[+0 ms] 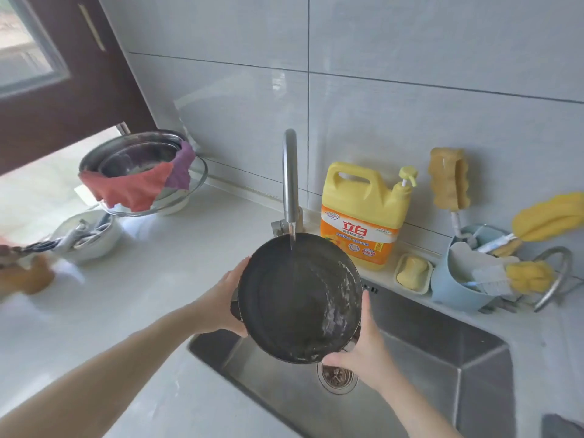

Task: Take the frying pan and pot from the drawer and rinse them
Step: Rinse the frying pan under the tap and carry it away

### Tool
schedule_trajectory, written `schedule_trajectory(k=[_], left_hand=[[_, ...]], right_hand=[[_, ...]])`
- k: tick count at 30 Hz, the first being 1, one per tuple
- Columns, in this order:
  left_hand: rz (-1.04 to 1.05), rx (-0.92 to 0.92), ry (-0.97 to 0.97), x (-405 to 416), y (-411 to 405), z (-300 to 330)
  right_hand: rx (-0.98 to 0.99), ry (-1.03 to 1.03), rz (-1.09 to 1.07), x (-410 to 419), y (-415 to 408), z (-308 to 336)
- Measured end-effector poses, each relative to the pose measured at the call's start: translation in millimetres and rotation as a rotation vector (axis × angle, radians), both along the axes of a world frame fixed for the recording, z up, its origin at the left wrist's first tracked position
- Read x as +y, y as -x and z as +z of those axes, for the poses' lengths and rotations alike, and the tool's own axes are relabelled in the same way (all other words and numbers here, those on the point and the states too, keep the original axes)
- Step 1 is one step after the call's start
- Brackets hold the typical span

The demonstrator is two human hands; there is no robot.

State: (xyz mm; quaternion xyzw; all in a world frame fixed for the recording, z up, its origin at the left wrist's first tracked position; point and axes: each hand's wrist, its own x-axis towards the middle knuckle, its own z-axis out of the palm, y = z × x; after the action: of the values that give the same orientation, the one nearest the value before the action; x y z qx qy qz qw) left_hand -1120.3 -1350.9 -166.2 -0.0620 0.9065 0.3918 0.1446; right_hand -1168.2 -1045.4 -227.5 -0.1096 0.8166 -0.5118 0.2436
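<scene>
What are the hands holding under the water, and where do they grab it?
Both hands hold the black pot by its sides: left hand on the left side, right hand at the lower right rim.

**Item counts, sink area**

One dark pot [297,298]. Two hands: left hand [218,306], right hand [363,349]. One faucet [290,181], one sink [442,352], one drain [337,374]. One yellow detergent jug [363,213]. One soap dish [414,273] with one soap bar. One blue caddy [455,289]; brush count inside unclear. One stack of steel bowls [139,156]; exact number unclear. One red-purple cloth [142,188].
</scene>
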Motion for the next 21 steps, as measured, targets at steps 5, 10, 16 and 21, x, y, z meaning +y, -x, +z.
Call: schedule_trajectory(k=[5,10,16,21], left_hand=[[0.023,-0.101,-0.163,15,-6,-25],[-0.01,-0.248,-0.195,21,2,-23],[-0.064,-0.176,-0.04,-5,10,-6],[-0.065,-0.058,0.058,5,23,3]], right_hand=[[0.068,-0.245,0.184,21,46,42],[-0.024,-0.207,0.207,38,44,53],[-0.185,-0.051,0.038,19,3,6],[-0.103,0.007,-0.033,11,7,-6]])
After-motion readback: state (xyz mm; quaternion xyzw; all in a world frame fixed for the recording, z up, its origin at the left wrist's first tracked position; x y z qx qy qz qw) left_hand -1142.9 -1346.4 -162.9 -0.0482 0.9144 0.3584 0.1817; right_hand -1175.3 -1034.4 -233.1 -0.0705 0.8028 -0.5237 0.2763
